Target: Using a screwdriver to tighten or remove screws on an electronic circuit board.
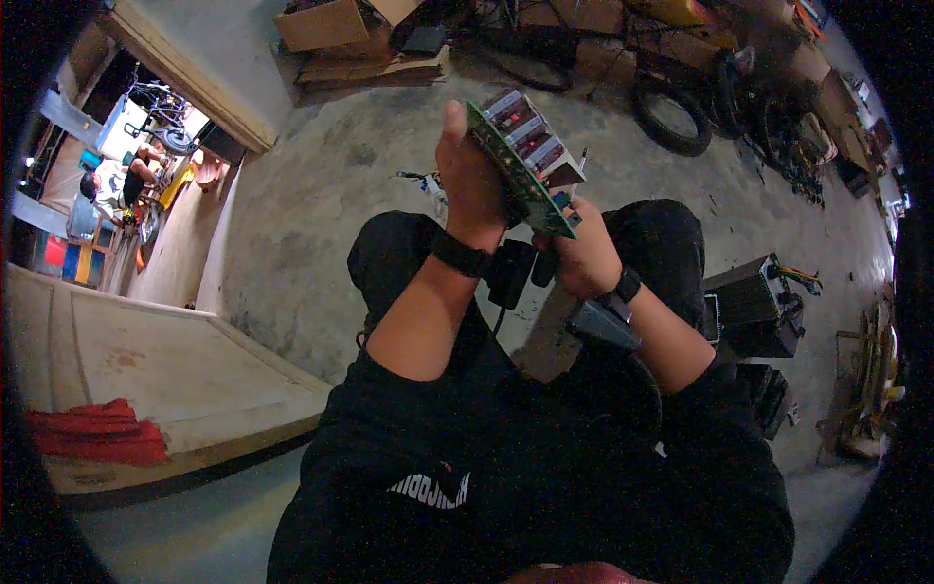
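Note:
My left hand (471,185) grips a green circuit board (508,167) by its side and holds it tilted above my knees. Tall parts and pale metal plates stand up from the board's face. Close to its lower end, my right hand (588,255) is closed with the fingers curled. A dark rounded end (545,269) shows beneath those fingers, and a thin upright shaft (584,156) rises beyond them. Whether these belong to one tool, I cannot tell. Black bands with small devices are on both wrists.
Metal boxes with cables (747,302) lie on the floor to my right. Tyres (671,115) and cardboard boxes (326,24) are piled at the far side. A low pale ledge (175,341) with a red cloth (97,431) stands left. Beyond a doorway, a person (112,187) is near bicycles.

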`<state>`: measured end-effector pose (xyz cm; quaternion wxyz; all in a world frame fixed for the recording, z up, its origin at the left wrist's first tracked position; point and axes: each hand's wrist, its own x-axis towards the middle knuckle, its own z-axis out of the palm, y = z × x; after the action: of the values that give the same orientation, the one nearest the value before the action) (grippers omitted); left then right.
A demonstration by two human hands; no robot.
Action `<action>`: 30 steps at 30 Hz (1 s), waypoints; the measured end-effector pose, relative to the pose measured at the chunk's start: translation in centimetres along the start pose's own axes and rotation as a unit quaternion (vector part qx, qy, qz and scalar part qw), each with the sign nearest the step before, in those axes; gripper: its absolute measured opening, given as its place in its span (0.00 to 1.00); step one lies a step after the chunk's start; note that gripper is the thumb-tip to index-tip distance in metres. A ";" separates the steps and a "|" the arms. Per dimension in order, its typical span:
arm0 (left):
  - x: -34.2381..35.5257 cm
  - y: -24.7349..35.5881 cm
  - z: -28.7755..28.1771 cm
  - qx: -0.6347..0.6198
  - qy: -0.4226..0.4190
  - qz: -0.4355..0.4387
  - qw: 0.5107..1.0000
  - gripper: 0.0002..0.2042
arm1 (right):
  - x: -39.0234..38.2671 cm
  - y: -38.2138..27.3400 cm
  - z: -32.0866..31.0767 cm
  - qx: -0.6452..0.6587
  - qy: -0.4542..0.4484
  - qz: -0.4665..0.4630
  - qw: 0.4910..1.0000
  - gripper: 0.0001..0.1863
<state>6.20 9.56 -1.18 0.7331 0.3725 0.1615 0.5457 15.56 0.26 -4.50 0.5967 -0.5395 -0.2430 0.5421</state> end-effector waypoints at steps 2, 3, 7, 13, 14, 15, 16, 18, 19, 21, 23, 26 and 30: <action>0.0 -0.1 0.1 0.001 -0.005 0.000 1.000 0.31 | 0.2 0.3 -0.1 0.041 -0.002 0.001 0.999 0.03; 0.0 -0.2 0.0 0.007 -0.011 0.003 1.000 0.31 | 0.3 0.5 -0.1 0.081 -0.004 0.001 0.997 0.03; 0.3 -0.2 -0.5 0.084 -0.024 0.033 0.996 0.30 | 0.5 0.5 -0.5 0.084 -0.030 -0.003 0.996 0.04; 0.0 0.2 -0.4 0.012 0.013 -0.006 1.000 0.31 | -0.1 -0.8 0.0 -0.038 0.015 0.024 0.999 0.06; -0.1 0.2 -0.2 0.016 0.018 -0.009 1.000 0.31 | 0.0 -0.8 -0.3 -0.045 0.004 0.019 0.999 0.07; -0.2 0.2 0.0 0.018 0.020 -0.012 1.000 0.31 | 0.0 -0.7 -0.5 -0.052 -0.006 0.014 0.999 0.07; -0.2 0.2 0.2 0.021 0.023 -0.013 0.999 0.31 | 0.1 -0.6 -0.6 -0.052 -0.006 0.014 0.999 0.07; -0.3 0.2 0.6 -0.015 0.050 -0.026 0.998 0.31 | 0.1 -0.6 -0.7 -0.061 -0.003 0.018 0.998 0.08; -0.3 0.2 0.6 -0.026 0.059 -0.030 0.997 0.31 | 0.0 -0.6 -0.6 -0.061 -0.003 0.018 0.998 0.08; -0.2 0.3 0.4 0.024 0.049 -0.011 0.998 0.31 | -0.2 -0.7 -0.4 -0.010 -0.017 0.032 0.999 0.09; -0.4 0.4 0.8 0.014 0.052 -0.015 0.998 0.31 | 0.0 -0.4 -0.3 0.035 -0.025 0.027 0.999 0.09; -0.4 0.3 0.8 -0.003 0.050 -0.017 0.999 0.31 | 0.4 0.1 -0.6 0.080 -0.043 0.022 0.996 0.08; -0.3 0.0 0.1 0.092 0.032 0.057 0.994 0.31 | 0.1 -0.1 -0.3 0.044 -0.032 0.019 0.998 0.08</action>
<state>6.21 9.22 -1.18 0.6575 0.4297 0.2129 0.5812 15.88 0.27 -4.49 0.6010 -0.4996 -0.2277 0.5808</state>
